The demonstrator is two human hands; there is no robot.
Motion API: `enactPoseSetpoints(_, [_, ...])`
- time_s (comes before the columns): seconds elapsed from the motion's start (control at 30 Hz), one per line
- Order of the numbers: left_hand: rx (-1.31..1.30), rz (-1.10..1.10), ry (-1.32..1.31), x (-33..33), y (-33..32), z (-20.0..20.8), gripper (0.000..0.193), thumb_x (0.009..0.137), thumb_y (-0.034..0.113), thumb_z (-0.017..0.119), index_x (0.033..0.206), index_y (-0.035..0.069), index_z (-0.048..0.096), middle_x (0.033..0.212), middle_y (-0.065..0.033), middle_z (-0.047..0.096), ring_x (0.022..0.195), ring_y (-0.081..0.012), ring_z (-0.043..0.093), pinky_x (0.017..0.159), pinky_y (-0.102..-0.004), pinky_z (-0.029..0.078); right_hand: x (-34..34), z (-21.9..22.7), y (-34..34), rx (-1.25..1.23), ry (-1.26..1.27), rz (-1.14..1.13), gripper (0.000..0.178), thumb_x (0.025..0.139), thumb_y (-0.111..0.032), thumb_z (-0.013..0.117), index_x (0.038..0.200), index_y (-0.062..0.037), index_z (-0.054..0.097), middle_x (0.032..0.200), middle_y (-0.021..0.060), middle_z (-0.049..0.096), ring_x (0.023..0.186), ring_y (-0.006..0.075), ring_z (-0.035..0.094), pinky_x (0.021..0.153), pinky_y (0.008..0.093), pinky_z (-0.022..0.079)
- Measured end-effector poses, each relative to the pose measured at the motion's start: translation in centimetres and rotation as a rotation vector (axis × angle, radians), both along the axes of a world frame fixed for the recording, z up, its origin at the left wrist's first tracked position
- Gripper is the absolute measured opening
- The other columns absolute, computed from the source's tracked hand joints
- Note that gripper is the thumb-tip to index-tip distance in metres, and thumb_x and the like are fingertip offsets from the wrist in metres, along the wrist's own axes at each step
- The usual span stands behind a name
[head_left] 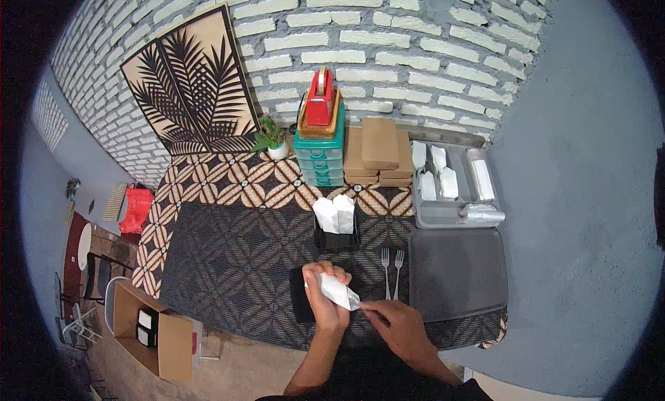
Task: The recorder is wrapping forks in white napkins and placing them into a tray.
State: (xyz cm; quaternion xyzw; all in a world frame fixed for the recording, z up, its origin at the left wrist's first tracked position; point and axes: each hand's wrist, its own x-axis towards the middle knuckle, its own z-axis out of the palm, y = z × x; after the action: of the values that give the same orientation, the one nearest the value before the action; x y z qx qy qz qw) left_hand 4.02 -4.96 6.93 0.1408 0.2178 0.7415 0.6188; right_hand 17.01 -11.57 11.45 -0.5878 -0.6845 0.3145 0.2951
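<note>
My left hand (324, 293) is closed around a white paper packet (334, 290), held slantwise above the near part of the table. The fingertips of my right hand (398, 325) pinch the packet's lower right end, which looks greyish; whether anything is inside I cannot make out. Under my left hand lies a folded black cloth or napkin (299, 297), partly covered by the hand. Two metal forks (386, 266) lie side by side to the right, tines pointing away from me. Beyond my hands a black holder (337, 242) carries white folded paper packets (334, 214).
On the right sit a dark grey tray (457, 273) and a lighter compartment tray (457, 219) with white packets. Brown boxes (380, 143), a teal drawer unit (320, 155) bearing a red tape dispenser (321, 103), and a potted plant (278, 150) line the wall. An open carton (174, 345) stands lower left.
</note>
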Motion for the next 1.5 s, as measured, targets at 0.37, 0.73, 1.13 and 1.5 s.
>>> enactPoseSetpoints(0.37, [0.015, -0.040, -0.005, 0.8, -0.3, 0.2, 0.025, 0.099, 0.039, 0.042, 0.091, 0.015, 0.044, 0.083, -0.0020, 0.044, 0.070, -0.0158, 0.045, 0.064, -0.0315, 0.039, -0.4, -0.4, 0.5, 0.034, 0.087, 0.002, 0.021, 0.086, -0.013, 0.063, 0.107, -0.0114, 0.064, 0.094, 0.0096, 0.061, 0.082, 0.0288, 0.064, 0.071, 0.0376, 0.053])
enactPoseSetpoints(0.73, [0.030, -0.013, -0.026, 0.6, -0.2, -0.1, 0.024, 0.100, 0.037, 0.041, 0.094, 0.015, 0.044, 0.084, -0.0029, 0.046, 0.069, -0.0165, 0.046, 0.064, -0.0320, 0.039, -0.6, -0.5, 0.2, 0.047, 0.064, 0.015, 0.021, 0.087, -0.014, 0.062, 0.107, -0.0109, 0.064, 0.095, 0.0098, 0.060, 0.082, 0.0289, 0.064, 0.070, 0.0372, 0.052])
enactPoseSetpoints(1.13, [0.046, -0.041, -0.025, 0.6, 0.0, -0.2, 0.023, 0.100, 0.036, 0.041, 0.095, 0.014, 0.044, 0.083, -0.0043, 0.047, 0.071, -0.0192, 0.049, 0.067, -0.0345, 0.041, -0.9, -0.3, 0.5, 0.074, 0.010, -0.010, 0.019, 0.088, -0.015, 0.060, 0.106, -0.0100, 0.065, 0.094, 0.0087, 0.060, 0.079, 0.0276, 0.064, 0.069, 0.0367, 0.053])
enactPoseSetpoints(1.5, [0.005, -0.037, 0.034, 0.8, -0.2, -0.1, 0.019, 0.100, 0.030, 0.040, 0.105, 0.013, 0.044, 0.083, -0.0075, 0.049, 0.071, -0.0203, 0.051, 0.067, -0.0354, 0.043, -1.1, -0.6, 0.7, 0.112, 0.036, -0.036, 0.022, 0.082, -0.006, 0.067, 0.104, -0.0093, 0.067, 0.092, 0.0093, 0.062, 0.080, 0.0257, 0.064, 0.067, 0.0340, 0.052])
